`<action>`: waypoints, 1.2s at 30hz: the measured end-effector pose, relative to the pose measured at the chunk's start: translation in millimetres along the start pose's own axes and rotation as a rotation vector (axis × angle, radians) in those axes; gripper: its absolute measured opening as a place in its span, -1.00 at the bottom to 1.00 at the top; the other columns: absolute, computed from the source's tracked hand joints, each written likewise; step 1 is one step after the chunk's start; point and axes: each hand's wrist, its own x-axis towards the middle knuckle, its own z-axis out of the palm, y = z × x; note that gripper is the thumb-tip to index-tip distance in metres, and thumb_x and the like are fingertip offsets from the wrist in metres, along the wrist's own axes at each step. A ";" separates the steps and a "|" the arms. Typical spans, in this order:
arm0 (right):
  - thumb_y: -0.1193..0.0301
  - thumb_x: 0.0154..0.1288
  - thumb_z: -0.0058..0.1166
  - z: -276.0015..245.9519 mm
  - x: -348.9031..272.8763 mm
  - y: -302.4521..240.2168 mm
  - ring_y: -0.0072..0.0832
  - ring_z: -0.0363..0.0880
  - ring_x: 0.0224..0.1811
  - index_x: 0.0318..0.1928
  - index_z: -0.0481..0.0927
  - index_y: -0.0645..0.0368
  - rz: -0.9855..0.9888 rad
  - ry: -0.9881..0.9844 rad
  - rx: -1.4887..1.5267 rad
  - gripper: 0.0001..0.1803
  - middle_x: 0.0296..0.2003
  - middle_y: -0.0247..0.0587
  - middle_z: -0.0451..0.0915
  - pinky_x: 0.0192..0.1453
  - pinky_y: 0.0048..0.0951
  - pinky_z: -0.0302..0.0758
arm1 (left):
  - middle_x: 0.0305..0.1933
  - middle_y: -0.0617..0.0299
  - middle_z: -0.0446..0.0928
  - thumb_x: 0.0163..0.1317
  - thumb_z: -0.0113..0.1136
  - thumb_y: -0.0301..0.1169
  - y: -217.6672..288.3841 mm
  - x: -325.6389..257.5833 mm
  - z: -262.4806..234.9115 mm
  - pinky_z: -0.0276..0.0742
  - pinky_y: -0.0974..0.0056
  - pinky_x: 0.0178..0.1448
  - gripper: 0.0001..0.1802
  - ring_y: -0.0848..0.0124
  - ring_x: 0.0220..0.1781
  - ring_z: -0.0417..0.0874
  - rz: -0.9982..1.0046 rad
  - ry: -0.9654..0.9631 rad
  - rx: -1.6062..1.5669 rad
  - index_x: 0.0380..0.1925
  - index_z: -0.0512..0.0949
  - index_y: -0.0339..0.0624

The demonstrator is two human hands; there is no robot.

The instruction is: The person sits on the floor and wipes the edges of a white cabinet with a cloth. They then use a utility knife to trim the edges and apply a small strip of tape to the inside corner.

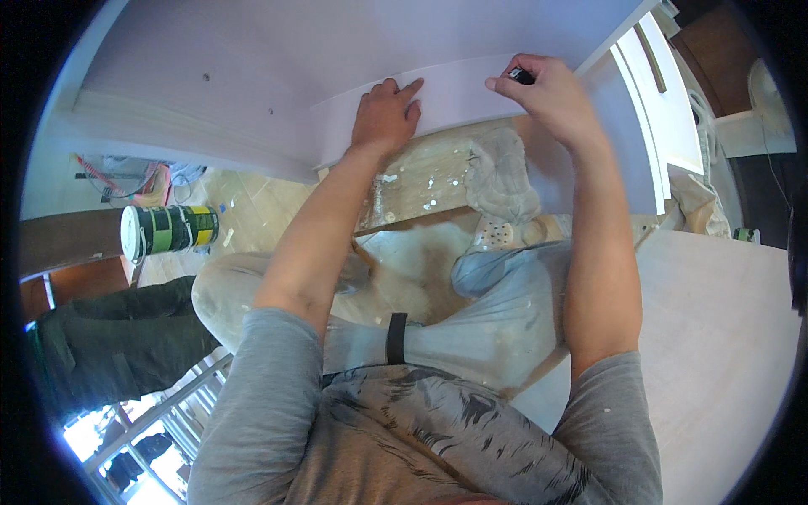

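Note:
My left hand (384, 119) lies on a long white strip of board (459, 91) inside the white cabinet, its index finger and thumb spread apart. To the right, my right hand (551, 97) is closed around a small black object (521, 76) with a light mark on it, held close over the strip. Most of that object is hidden by my fingers, so its kind cannot be made out. Behind the strip rises a large white panel (353, 42). Just below the strip is a wooden board (421, 185) spotted with white, with a crumpled grey cloth (503, 172) on it.
White drawer fronts (665, 101) stand close on the right. A green and white paint bucket (168, 231) stands on the tiled floor at left, near scattered debris. Dark fabric (126, 341) hangs over a metal railing at lower left. A pale flat board (724, 337) lies at lower right.

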 end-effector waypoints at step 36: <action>0.43 0.33 0.29 163.1 102.3 52.2 -0.08 0.71 0.07 -0.13 0.86 0.04 -0.201 0.352 -0.052 -0.84 -0.07 -0.18 0.77 0.21 -0.11 0.66 | -0.06 0.06 0.60 0.40 0.29 -0.13 -8.6 2.9 9.9 0.51 0.00 0.22 -0.48 0.07 0.06 0.63 0.033 0.150 -0.133 0.33 0.67 0.06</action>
